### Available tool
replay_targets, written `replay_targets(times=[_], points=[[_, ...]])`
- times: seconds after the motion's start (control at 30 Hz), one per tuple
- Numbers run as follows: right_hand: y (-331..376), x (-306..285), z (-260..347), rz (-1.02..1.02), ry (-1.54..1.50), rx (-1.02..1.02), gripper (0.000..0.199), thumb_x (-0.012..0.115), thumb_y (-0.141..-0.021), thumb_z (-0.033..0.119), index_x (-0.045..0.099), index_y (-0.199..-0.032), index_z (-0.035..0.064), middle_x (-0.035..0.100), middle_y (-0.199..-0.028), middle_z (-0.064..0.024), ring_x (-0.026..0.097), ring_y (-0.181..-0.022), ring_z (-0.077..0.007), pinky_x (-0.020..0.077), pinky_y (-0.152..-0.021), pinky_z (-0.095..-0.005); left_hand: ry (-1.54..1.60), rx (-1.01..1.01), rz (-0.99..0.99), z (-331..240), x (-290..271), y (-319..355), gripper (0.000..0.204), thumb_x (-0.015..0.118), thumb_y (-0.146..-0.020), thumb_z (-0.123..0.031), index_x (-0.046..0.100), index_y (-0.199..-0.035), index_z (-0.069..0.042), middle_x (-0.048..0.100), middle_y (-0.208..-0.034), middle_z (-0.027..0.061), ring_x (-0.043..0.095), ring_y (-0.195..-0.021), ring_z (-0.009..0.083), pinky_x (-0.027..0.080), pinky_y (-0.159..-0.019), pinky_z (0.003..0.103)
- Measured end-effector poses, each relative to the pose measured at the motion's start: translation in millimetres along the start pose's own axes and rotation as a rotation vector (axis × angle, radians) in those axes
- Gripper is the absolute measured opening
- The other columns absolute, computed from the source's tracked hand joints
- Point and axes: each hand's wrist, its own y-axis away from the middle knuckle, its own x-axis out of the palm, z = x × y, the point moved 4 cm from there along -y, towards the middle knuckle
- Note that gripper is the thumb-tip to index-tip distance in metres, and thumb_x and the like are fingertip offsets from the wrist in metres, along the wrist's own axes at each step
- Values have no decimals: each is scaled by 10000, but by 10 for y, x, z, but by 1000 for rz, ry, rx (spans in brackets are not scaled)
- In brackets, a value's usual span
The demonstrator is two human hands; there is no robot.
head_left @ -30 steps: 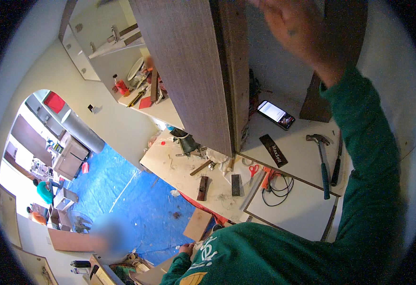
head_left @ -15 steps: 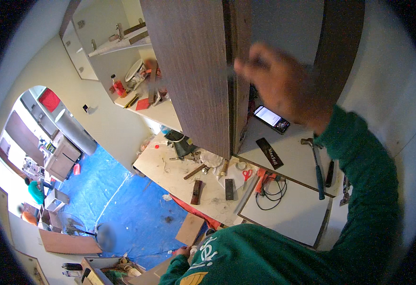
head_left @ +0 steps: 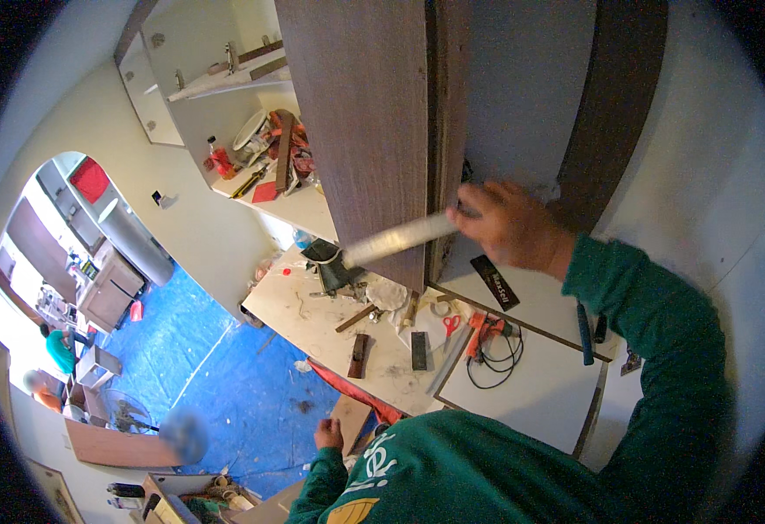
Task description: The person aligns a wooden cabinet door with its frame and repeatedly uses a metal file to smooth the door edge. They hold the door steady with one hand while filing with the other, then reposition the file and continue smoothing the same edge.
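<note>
My right hand [head_left: 513,225] is closed around the end of a long, flat, pale strip [head_left: 400,240], blurred by motion; its exact kind cannot be told. The strip points left and slightly down, in front of the tall brown wood-grain panel [head_left: 356,113]. Lower down, my left hand [head_left: 328,434] is raised with its fingers curled, and nothing shows in it. It is beside a brown board [head_left: 350,419] at the worktop's front edge. My right hand and sleeve hide part of the shelf behind them.
On the cluttered worktop [head_left: 269,306] lie red scissors [head_left: 450,325], a dark block [head_left: 419,349], a wooden tool [head_left: 359,355] and an orange power tool [head_left: 487,332] with a coiled cord. A hammer handle [head_left: 585,336] shows by my sleeve. Blue sheeting [head_left: 251,384] covers the floor; two people are far left.
My right hand has come down, and the pale strip now shows along its length. My left hand has risen slightly. The phone is now hidden behind my right hand.
</note>
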Motion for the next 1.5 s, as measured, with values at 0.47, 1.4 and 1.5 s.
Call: replay_targets(times=[0.47,1.4,1.5], points=[[-130,-1313,-626,-721,-868,705,241,554,-1012,224,622,-1171,56,629,-928,-27,483,-663,-71,406,-583,-247,146,1770,-777,-6766,-2625,544,520,473,-1005,-335,471,-1427,-30,410,-1517,196,376,-1406,380,263,-1168,463],[1332,481,424,-835,-1610,1279,166,583,-941,136,594,-1068,29,578,-854,-48,487,-557,-97,397,-487,-252,-577,1571,-324,-4531,330,-124,558,482,-929,-191,409,-1439,23,344,-1530,248,320,-1420,417,190,-1191,556],[1382,533,443,-831,-1587,1277,211,604,-948,215,595,-1052,32,569,-813,-11,481,-551,-82,394,-487,-242,-1252,1341,272,-2716,966,-317,549,463,-904,-186,463,-1423,-6,427,-1476,219,451,-1277,412,364,-1087,519]])
